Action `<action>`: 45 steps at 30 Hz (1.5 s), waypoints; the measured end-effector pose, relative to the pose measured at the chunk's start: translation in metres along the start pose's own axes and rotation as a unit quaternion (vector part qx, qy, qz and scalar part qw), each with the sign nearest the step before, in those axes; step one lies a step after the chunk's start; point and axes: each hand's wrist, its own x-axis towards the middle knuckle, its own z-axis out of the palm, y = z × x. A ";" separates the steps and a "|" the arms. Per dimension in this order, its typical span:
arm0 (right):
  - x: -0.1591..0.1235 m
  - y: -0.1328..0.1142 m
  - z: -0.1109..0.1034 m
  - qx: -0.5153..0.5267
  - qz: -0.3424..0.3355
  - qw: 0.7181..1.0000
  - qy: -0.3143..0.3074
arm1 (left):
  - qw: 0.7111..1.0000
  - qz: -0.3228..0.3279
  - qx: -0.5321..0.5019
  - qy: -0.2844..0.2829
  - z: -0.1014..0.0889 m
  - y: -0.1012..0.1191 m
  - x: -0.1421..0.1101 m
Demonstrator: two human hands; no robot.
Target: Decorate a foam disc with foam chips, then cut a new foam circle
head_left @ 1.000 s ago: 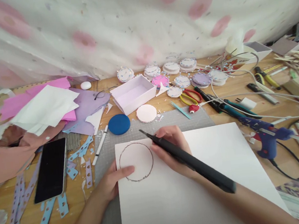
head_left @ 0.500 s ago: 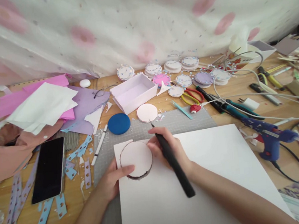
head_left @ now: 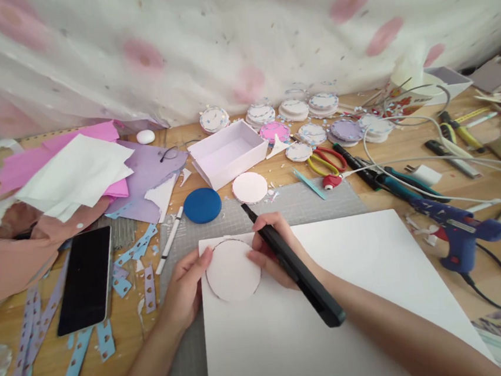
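Observation:
A white foam board (head_left: 326, 334) lies in front of me, with a round disc (head_left: 234, 270) cut along a dark outline near its top left corner. My left hand (head_left: 184, 286) grips the board's left edge, its thumb at the disc's upper left rim and its other fingers mostly hidden. In my right hand (head_left: 278, 250) is a black utility knife (head_left: 300, 272), its blade end pointing up and away from the disc. The right thumb touches the disc's right rim. Just beyond the board are a blue round lid (head_left: 202, 205) and a pale pink disc (head_left: 249, 187).
A grey cutting mat (head_left: 185, 342) lies under the board. Left are a phone (head_left: 85, 281), a white marker (head_left: 170, 240) and paper scraps. Behind stand an open white box (head_left: 229, 151) and several decorated discs. Right are scissors (head_left: 328, 160), a blue glue gun (head_left: 458, 230) and cables.
My left thumb has moved from the disc's middle up to its rim. The knife has swung in my right hand, and the right thumb has come onto the disc's edge.

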 end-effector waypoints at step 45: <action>-0.011 0.006 0.002 0.016 -0.096 0.995 -0.032 | 0.998 0.010 -0.051 -0.034 0.000 0.007 -0.005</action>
